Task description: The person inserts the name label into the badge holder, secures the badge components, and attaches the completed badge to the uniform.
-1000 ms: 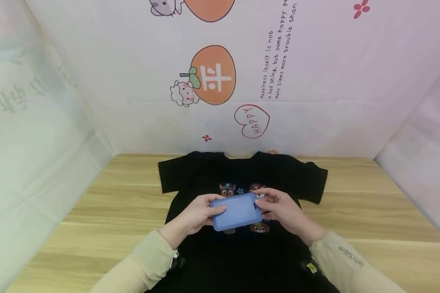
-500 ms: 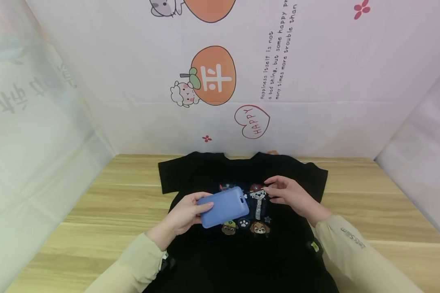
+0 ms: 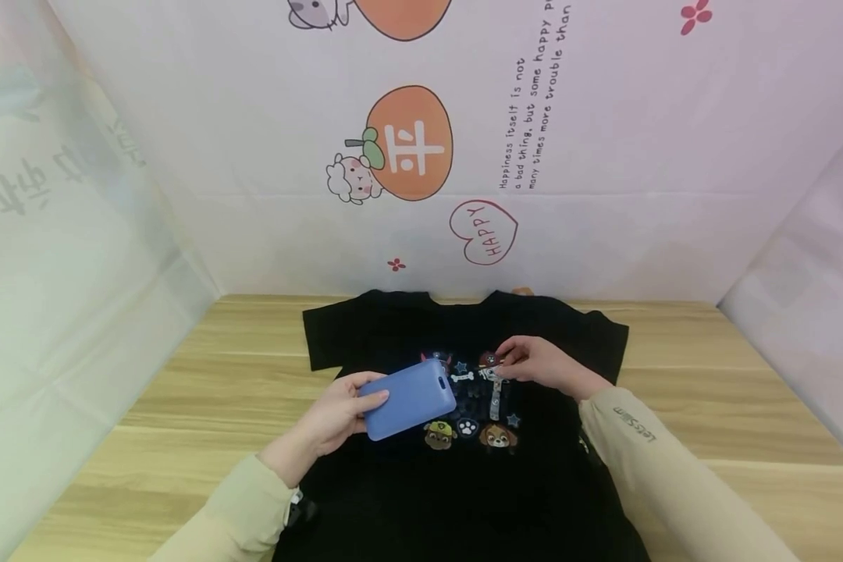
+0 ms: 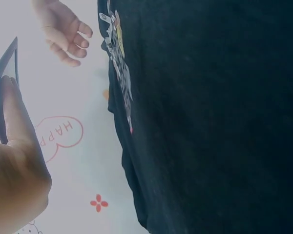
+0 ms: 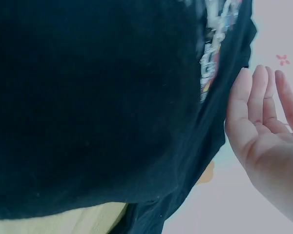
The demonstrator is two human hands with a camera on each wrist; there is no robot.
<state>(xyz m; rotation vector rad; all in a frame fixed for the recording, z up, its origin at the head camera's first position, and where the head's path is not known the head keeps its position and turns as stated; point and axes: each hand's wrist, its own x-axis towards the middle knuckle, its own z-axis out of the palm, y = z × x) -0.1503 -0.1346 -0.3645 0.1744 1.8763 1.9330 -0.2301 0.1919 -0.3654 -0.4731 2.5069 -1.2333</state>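
My left hand grips a flat blue card holder by its left end, thumb on top and fingers beneath. A small slot shows near the holder's right end. The left wrist view shows the holder nearly edge-on. Beneath lies a black T-shirt with cartoon dog prints, part of them covered by the holder. A narrow grey strip lies over the print. My right hand is close over the shirt, fingertips at the strip's upper end. In the right wrist view its fingers are loosely extended, with nothing seen between them.
The shirt is spread over a wood-grain table, its short sleeves out to both sides. A white printed cloth hangs behind the table, and pale cloth walls stand left and right.
My right hand has let go of the holder's right end and moved up and right, then slightly back left. My left hand has carried the holder left, uncovering more of the print and the grey strip.
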